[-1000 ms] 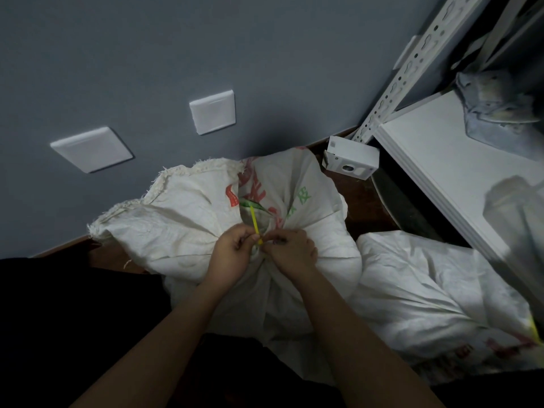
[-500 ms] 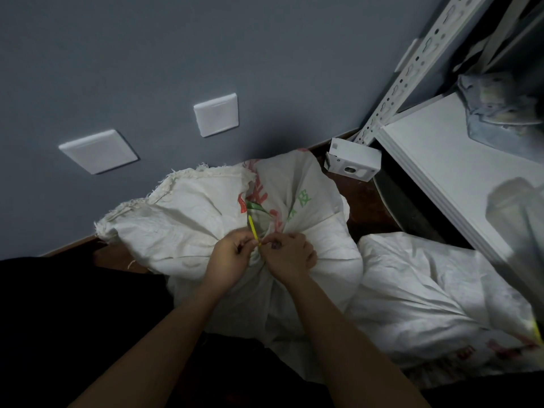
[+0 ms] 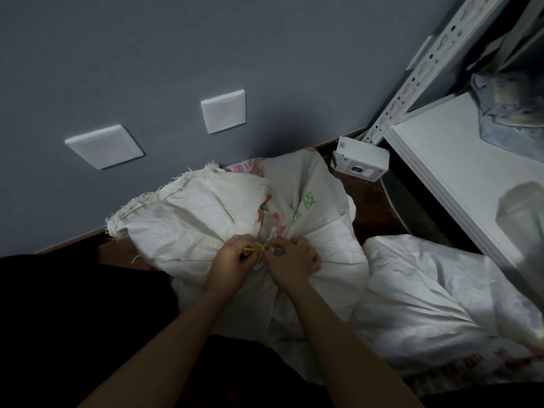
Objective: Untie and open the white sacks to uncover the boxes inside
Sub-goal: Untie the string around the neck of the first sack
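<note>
My left hand [image 3: 232, 263] pinched the thin yellow tie [image 3: 255, 248], right hand [image 3: 290, 262] curled on the knot beside it, atop the gathered neck of the white woven sack with red and green print [image 3: 203, 219], which lay against the grey wall [image 3: 147, 54].

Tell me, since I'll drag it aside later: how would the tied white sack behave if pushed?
The tied sack looks soft-skinned: its cloth creases and bunches at the yellow tie. It bulges full, so it is probably heavy and would slump or drag rather than slide. The frayed edge may snag.
</note>
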Available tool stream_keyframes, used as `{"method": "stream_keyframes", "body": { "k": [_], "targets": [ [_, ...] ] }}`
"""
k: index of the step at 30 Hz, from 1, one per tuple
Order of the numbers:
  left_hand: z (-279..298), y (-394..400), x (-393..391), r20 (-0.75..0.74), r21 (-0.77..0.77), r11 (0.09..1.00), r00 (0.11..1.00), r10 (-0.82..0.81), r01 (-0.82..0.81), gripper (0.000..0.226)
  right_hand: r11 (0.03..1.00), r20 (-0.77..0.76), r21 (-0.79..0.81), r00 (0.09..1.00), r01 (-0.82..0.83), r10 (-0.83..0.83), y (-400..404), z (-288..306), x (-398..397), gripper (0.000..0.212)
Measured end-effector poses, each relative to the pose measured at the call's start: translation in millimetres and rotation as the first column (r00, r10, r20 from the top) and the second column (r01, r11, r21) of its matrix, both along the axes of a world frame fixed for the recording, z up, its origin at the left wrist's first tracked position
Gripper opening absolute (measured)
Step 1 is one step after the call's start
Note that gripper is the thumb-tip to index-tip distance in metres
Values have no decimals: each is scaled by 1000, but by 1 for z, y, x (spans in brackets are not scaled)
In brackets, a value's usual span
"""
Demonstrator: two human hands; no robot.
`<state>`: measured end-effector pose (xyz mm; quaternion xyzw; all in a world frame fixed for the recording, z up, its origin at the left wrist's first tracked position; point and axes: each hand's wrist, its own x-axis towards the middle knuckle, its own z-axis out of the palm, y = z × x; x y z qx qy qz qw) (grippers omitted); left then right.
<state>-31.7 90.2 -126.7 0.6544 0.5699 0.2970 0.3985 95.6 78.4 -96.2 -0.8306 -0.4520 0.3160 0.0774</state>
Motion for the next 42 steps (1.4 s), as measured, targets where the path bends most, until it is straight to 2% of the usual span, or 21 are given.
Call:
{"method": "stream_keyframes", "body": {
  "k": [4, 8, 13, 17, 23, 28, 30, 32, 34, 37, 39, 42],
  "targets": [
    [1, -1, -3, 38, 25, 999, 998, -48, 47, 24, 1000, -23, 0, 1000, 3, -3, 1, -1, 2, 22],
    [5, -3, -3, 77, 11, 998, 995, -56, 55, 11, 1000, -40, -26, 999, -17, 16, 3, -2, 6, 23],
    [3, 0, -2, 42, 6, 998, 997, -68, 68, 8, 999, -73, -28, 997, -24, 22, 5, -1, 10, 22],
    [9, -5, -4, 92, 31, 999, 995, -38, 35, 15, 999, -89, -24, 996, -34, 32, 4, -1, 11, 22],
    [9, -3, 1, 9, 33, 999, 1000, -1, 1, 29, 1000, -89, -16, 996, -19, 18, 3, -1, 11, 20],
    [7, -2, -3, 58, -8, 1000, 998, 11, -10, 5, 998, -42, 19, 998, -53, 54, 3, -1, 10, 20],
    [11, -1, -3, 75, -29, 1000, 997, 13, -11, 2, 993, -11, 85, 997, -76, 77, -2, -1, 13, 21],
    [19, 0, -1, 38, 2, 1000, 999, -7, 7, 9, 954, 128, 260, 985, -149, 118, -11, -3, 18, 23],
    [25, 0, 2, -26, 47, 999, 1000, -2, 4, 5, 854, 250, 470, 961, -224, 115, -18, -3, 20, 23],
    [32, -2, 7, -100, 88, 995, 994, 52, -43, 8, 683, 247, 649, 942, -336, 229, -17, 4, 17, 21],
    [38, -4, 8, -111, 97, 994, 991, 69, -58, 9, 700, 151, 638, 943, -321, 296, -14, 8, 14, 19],
    [44, -6, 7, -123, 102, 995, 992, 26, -13, 8, 800, 39, 558, 970, -219, 238, -13, 4, 12, 9]
  ]
}}
